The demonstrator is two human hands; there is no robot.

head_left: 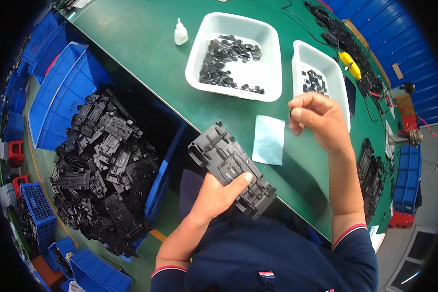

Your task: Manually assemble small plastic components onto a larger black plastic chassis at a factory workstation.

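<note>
My left hand [218,195] grips a black plastic chassis [228,155], like the base of a toy car, with the thumb across its face. The chassis slants over the near edge of the green table [155,73], its molded side up. My right hand [323,119] is raised to the right of it, thumb and forefinger pinched on a small black part [291,112] that they mostly hide. Beyond the hands, a white tub [273,73] holds many small black pieces. A second white tub [344,92], partly behind my right hand, contains a few more.
A pale blue sheet [268,140] lies on the table, and a small white bottle [180,36] stands by the first tub. To my left is a big heap of black chassis [107,160] beside a blue crate [63,97]. A yellow tool [350,65] and cables lie far right.
</note>
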